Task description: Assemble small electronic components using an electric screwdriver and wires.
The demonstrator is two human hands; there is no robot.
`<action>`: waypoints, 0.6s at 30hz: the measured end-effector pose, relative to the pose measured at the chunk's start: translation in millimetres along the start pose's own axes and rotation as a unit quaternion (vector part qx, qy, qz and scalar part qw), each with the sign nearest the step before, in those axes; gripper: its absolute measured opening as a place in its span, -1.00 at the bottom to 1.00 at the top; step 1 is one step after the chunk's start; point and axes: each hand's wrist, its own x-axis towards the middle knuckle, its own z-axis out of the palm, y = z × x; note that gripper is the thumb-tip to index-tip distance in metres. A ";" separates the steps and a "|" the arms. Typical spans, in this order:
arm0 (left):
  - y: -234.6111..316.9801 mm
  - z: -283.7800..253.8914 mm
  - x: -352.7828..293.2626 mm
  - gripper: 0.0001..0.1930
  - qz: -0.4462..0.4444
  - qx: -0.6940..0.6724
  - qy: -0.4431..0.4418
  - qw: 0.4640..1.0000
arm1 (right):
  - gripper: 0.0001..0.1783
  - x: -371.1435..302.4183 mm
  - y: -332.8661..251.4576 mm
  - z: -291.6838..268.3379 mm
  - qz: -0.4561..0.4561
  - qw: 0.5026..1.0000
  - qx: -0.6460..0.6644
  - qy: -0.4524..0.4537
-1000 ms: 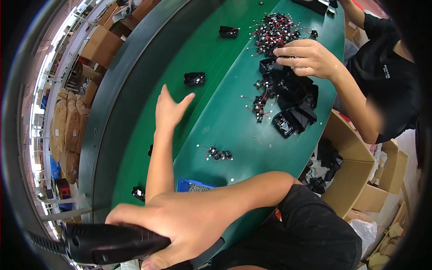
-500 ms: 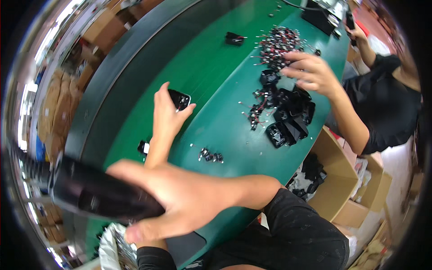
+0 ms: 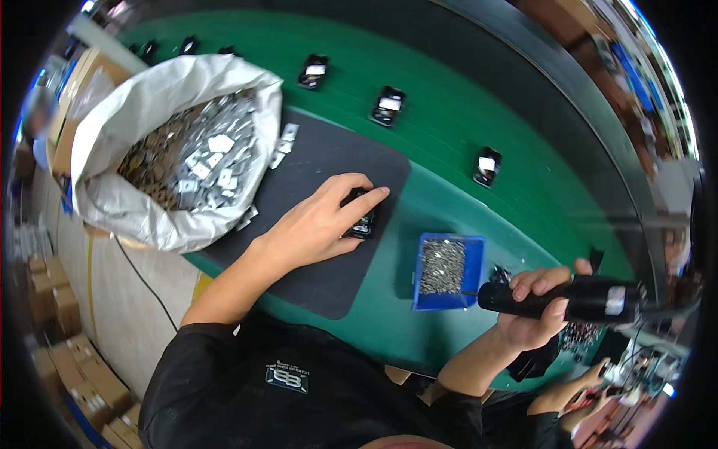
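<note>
My left hand (image 3: pixel 319 223) is closed around a small black plastic housing (image 3: pixel 362 225) on a dark grey mat (image 3: pixel 329 288); the fingers cover much of it. In my right hand (image 3: pixel 540 303) is a black electric screwdriver (image 3: pixel 516 299), held sideways. Its thin bit points left, at the near right edge of a blue bin (image 3: pixel 451 301) full of small metal screws (image 3: pixel 443 266). Whether a screw sits on the bit is too small to tell.
A white woven sack (image 3: pixel 101 161) of flat metal plates (image 3: pixel 217 161) stands left, with loose plates (image 3: pixel 286 142) beside it. Several black housings, one here (image 3: pixel 388 105), lie along the green belt (image 3: pixel 434 127). At the lower right are a co-worker's hands (image 3: pixel 591 378) and small wired parts (image 3: pixel 580 337).
My view has swung left to the mat, sack and bin. My left hand has come from the belt onto the mat with a housing. The screwdriver is now beside the screw bin.
</note>
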 end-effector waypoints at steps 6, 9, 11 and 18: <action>-34.2 -16.2 -32.1 -0.10 -0.042 0.049 -0.077 0.995 | -0.33 -34.8 48.0 3.5 -0.026 0.996 -0.074 0.030; -29.6 -28.2 -30.5 0.12 -0.084 0.078 -0.063 0.991 | -0.34 -43.9 54.7 0.8 -0.047 0.994 -0.086 0.041; -33.6 -30.3 -26.4 0.05 -0.133 0.124 -0.020 0.983 | -0.36 -45.1 55.8 1.2 -0.071 0.993 -0.086 0.038; -61.0 -16.0 -15.4 -0.24 -0.217 0.297 0.012 0.930 | -0.32 -46.3 49.8 -7.4 -0.098 0.988 -0.087 0.077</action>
